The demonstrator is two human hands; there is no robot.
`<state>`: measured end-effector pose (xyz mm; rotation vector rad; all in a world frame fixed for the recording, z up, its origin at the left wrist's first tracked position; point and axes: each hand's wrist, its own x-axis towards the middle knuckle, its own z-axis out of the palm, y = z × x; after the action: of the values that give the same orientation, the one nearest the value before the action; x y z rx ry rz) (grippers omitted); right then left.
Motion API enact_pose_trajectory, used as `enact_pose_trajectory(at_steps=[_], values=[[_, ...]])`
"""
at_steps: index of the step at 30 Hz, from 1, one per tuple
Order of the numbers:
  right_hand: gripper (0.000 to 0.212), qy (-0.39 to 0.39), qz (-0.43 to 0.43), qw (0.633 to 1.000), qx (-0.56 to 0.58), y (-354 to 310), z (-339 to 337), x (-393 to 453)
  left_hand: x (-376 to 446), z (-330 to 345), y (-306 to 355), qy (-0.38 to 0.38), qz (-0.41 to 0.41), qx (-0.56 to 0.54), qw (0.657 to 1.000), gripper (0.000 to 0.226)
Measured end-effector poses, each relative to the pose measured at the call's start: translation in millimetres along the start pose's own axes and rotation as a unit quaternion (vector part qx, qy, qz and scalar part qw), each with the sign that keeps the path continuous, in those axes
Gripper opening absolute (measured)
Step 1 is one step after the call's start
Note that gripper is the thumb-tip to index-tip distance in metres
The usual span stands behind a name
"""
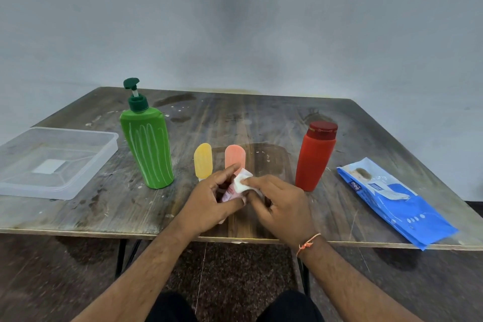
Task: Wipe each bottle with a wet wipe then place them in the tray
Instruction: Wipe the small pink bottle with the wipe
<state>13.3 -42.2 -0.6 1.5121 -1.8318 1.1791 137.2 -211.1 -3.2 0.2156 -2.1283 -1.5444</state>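
My left hand [209, 204] grips a small pink-and-white bottle [228, 194] over the table's front edge; most of the bottle is hidden by my fingers. My right hand [277, 204] pinches a white wet wipe [241, 182] against that bottle. Behind my hands stand a small yellow tube [203, 161] and a small salmon-pink tube [234, 157]. A tall green pump bottle [147, 144] stands to the left, a red bottle [315, 157] with a dark red cap to the right. The clear plastic tray [86, 162] sits at the far left with no bottle in it.
A blue wet-wipe pack [394, 201] lies at the right, near the front edge of the worn wooden table [261, 117]. A grey wall stands right behind the table. Below the edge I see dark floor, the table's legs and my knees.
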Motion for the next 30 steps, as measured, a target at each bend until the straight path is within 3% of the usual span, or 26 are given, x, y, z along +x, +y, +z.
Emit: enact_pose_trajectory(at_steps=[4, 8, 21, 30], values=[[0.031, 0.036, 0.047, 0.998, -0.027, 0.9, 0.0, 1.1, 2.1, 0.0, -0.3, 0.014, -0.023, -0.049, 0.998, 0.078], [0.027, 0.068, 0.076, 0.995, -0.015, 1.7, 0.2, 3.7, 0.2, 0.3, 4.1, 0.013, -0.031, -0.062, 0.998, 0.06], [0.028, -0.014, -0.004, 1.0, 0.014, -0.2, 1.0, 0.6, -1.9, -0.2, 7.2, 0.002, -0.012, -0.046, 0.999, 0.058], [0.03, 0.028, 0.03, 0.999, -0.024, 0.3, -0.5, 0.5, 4.2, -3.3, -0.7, -0.023, -0.018, -0.077, 0.997, 0.051]])
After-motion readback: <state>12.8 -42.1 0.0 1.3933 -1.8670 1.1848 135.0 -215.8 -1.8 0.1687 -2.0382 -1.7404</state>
